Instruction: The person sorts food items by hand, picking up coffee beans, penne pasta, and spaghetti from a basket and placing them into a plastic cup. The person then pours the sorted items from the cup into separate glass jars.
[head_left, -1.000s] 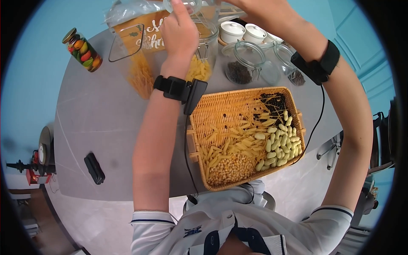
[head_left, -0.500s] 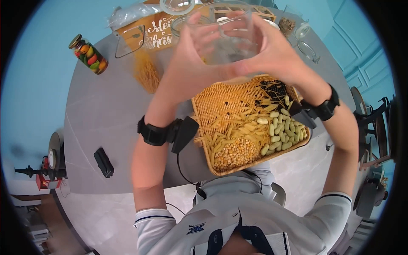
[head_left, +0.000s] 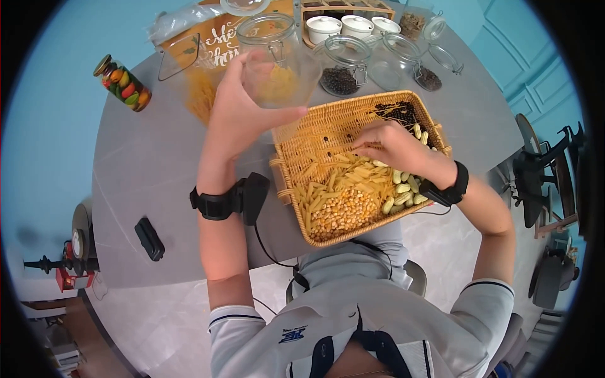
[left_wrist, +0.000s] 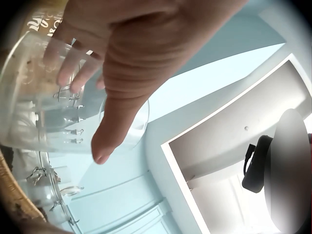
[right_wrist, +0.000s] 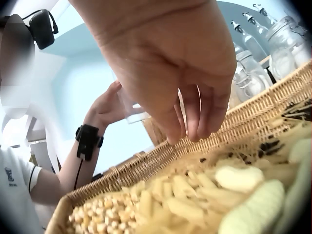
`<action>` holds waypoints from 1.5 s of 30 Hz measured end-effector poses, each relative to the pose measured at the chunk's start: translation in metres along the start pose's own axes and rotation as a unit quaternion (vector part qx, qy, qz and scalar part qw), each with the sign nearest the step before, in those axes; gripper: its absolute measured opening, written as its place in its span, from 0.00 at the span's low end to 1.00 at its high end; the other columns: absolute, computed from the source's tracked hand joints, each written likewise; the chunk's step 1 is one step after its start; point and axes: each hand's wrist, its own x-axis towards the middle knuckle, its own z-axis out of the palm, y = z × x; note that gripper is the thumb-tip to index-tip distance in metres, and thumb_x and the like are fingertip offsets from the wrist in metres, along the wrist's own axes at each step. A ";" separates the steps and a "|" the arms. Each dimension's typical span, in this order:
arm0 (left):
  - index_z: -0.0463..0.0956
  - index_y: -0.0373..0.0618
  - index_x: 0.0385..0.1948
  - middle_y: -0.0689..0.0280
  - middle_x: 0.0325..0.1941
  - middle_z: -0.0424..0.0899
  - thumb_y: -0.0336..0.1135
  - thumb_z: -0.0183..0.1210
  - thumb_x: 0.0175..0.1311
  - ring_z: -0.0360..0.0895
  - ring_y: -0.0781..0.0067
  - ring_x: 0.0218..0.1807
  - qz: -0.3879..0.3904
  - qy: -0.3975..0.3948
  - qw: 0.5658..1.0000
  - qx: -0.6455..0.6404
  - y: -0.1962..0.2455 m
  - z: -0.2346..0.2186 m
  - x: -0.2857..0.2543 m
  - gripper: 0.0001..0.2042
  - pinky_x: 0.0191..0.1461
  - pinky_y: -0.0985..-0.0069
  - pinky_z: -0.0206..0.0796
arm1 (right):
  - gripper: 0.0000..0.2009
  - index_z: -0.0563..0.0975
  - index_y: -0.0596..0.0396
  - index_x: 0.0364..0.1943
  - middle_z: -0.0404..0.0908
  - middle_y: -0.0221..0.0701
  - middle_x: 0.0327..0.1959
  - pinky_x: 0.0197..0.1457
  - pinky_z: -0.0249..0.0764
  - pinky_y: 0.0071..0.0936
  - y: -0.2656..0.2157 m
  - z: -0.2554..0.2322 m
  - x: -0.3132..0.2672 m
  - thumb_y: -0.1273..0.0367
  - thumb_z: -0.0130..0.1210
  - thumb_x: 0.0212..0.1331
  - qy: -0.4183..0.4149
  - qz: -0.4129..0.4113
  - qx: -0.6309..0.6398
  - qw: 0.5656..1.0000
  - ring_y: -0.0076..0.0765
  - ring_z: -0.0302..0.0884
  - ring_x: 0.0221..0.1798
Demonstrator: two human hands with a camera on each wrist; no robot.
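Observation:
My left hand [head_left: 236,116] grips a clear, wide-mouthed container [left_wrist: 46,119] from the side, thumb on one side and fingers round the other, held up beyond the basket's left corner. The wicker basket [head_left: 337,242] holds sorted-looking heaps: corn kernels [head_left: 346,211], penne [head_left: 328,183], peanuts in the shell [right_wrist: 258,209] and black beans [head_left: 400,112], with thin pasta sticks strewn among them. Over the penne and peanuts hangs my right hand [head_left: 397,148], its fingers pointing down and loosely bent; in the right wrist view nothing shows between thumb and fingers [right_wrist: 192,122].
Behind the basket stand a clip-top jar of black beans [head_left: 340,79], another open jar [head_left: 387,66] and lidded white pots [head_left: 324,28]. A tall jar of penne [head_left: 268,31] is behind my left hand. At left are a decorative jar [head_left: 126,85] and a black case [head_left: 149,238].
Both hands came back from the far side of the table with the clear container between them. The right hand then let go and moved down over the basket; the left keeps the container.

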 end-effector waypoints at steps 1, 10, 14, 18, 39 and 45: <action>0.62 0.37 0.66 0.50 0.61 0.76 0.38 0.83 0.37 0.73 0.60 0.65 -0.001 -0.020 1.000 0.024 -0.003 -0.003 0.001 0.50 0.68 0.66 0.66 | 0.08 0.84 0.62 0.40 0.85 0.41 0.38 0.45 0.79 0.36 -0.001 0.000 -0.004 0.75 0.65 0.56 0.010 0.013 0.000 1.000 0.49 0.84 0.42; 0.66 0.37 0.65 0.53 0.63 0.75 0.39 0.81 0.38 0.72 0.58 0.67 0.022 -0.033 0.981 0.189 -0.006 -0.022 -0.006 0.47 0.69 0.66 0.63 | 0.09 0.85 0.61 0.39 0.85 0.40 0.38 0.46 0.79 0.39 0.002 0.018 0.018 0.72 0.64 0.56 0.006 -0.052 -0.049 0.997 0.51 0.83 0.42; 0.66 0.38 0.66 0.55 0.62 0.76 0.37 0.80 0.38 0.71 0.62 0.66 0.000 -0.041 0.986 0.161 0.008 -0.026 -0.008 0.47 0.68 0.68 0.63 | 0.08 0.85 0.60 0.39 0.84 0.42 0.37 0.47 0.78 0.43 -0.001 0.036 0.040 0.73 0.63 0.55 -0.027 -0.075 -0.067 0.995 0.53 0.82 0.42; 0.68 0.39 0.66 0.58 0.57 0.78 0.34 0.81 0.37 0.72 0.67 0.62 -0.001 -0.036 0.987 0.154 0.012 -0.027 -0.010 0.46 0.65 0.72 0.63 | 0.08 0.84 0.59 0.40 0.83 0.42 0.41 0.48 0.78 0.41 0.000 0.040 0.046 0.73 0.63 0.57 -0.074 -0.067 -0.105 0.990 0.54 0.82 0.43; 0.69 0.41 0.66 0.64 0.54 0.77 0.33 0.80 0.35 0.70 0.72 0.60 0.012 -0.088 0.990 0.112 0.003 -0.023 -0.008 0.46 0.65 0.76 0.60 | 0.09 0.84 0.63 0.38 0.85 0.43 0.38 0.46 0.80 0.36 0.023 0.039 0.070 0.78 0.66 0.51 -0.024 -0.026 -0.066 0.997 0.49 0.84 0.41; 0.67 0.40 0.66 0.54 0.58 0.78 0.39 0.81 0.36 0.73 0.60 0.64 0.038 -0.100 0.986 0.128 -0.005 -0.022 -0.007 0.48 0.65 0.68 0.64 | 0.09 0.84 0.63 0.40 0.85 0.44 0.38 0.47 0.79 0.37 0.030 0.043 0.070 0.78 0.65 0.53 -0.019 -0.055 -0.068 0.996 0.51 0.84 0.42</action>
